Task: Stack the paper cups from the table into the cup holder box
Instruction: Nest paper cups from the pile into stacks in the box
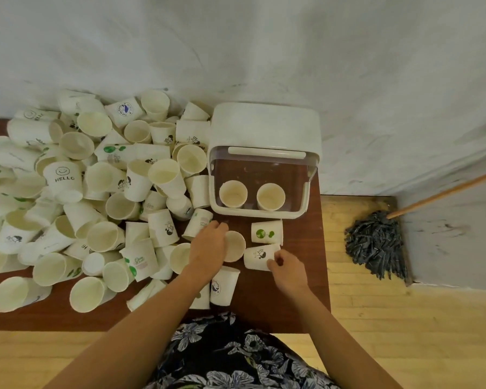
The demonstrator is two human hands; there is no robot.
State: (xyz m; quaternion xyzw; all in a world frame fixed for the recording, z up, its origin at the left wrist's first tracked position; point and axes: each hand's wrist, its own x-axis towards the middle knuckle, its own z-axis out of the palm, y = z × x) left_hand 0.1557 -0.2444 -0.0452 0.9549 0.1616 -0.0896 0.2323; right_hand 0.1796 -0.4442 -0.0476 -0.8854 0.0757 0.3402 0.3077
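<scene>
A: Since made of thin paper, probably featherlight, soft-walled and easy to dent. Where to take hold?

B: Around the wall just under the rolled rim, by the look of it; likely stiffest there. Gentle pressure only. Probably smooth enough to slide into another, but apt to jam if squeezed oval.

A: Hands now?

B: Left hand [208,248] wrapped round an upright cup [234,246], mouth up, on the table [300,290] in front of the box [264,124]. Right hand [288,269] pinching a side-lying cup [260,256] at its right end. Near each other, not touching.

A: Other cups?

B: Heaped in a pile [96,192] across the left of the table, mostly tipped over. Green-print cup [266,232] on its side just beyond the right hand's. Left box cup [233,193] and right box cup [270,196] standing mouth-up, side by side, inside the box.

A: Anything hard to make out?

B: Whether more nested under those two: cannot tell, seen only from above. Left fingertips hidden behind the upright cup. Bottom of the pile buried, far left cut off at the frame edge.
</scene>
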